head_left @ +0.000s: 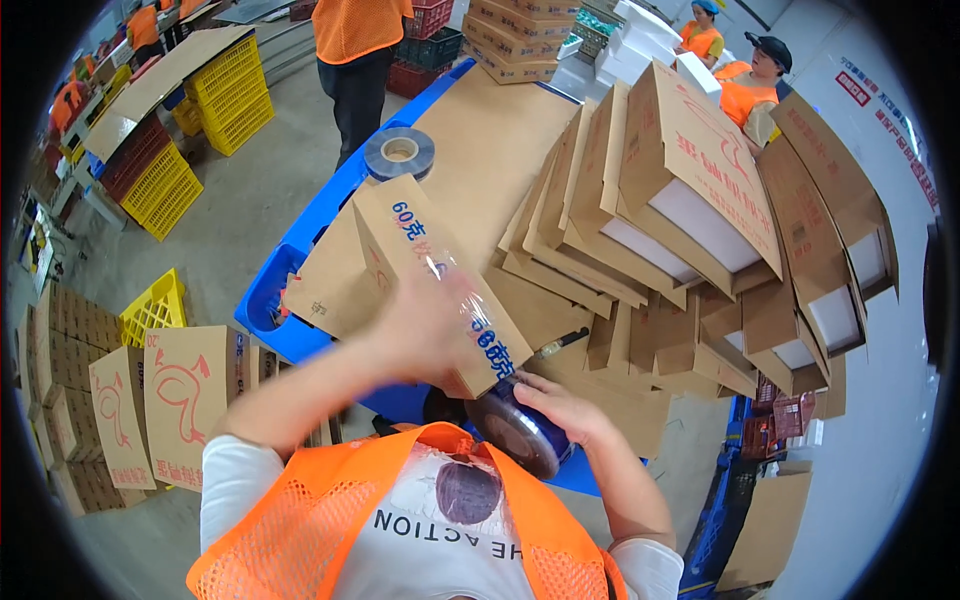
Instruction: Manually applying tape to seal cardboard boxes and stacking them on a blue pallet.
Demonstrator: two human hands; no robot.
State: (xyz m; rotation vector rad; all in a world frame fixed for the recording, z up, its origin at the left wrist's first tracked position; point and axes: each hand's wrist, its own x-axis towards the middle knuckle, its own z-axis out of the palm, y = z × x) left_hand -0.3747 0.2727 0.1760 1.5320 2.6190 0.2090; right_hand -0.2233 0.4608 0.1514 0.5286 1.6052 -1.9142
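A brown cardboard carton with red and blue print lies at the table's near edge. Along the right side, open brown cartons lean in a row (white boxes inside). Flat cartons are stacked at the far end; more brown cartons stand on the floor, left.

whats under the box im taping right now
The cardboard box lies on flat brown cardboard covering a blue table. My left hand and the box hide whatever lies directly beneath.
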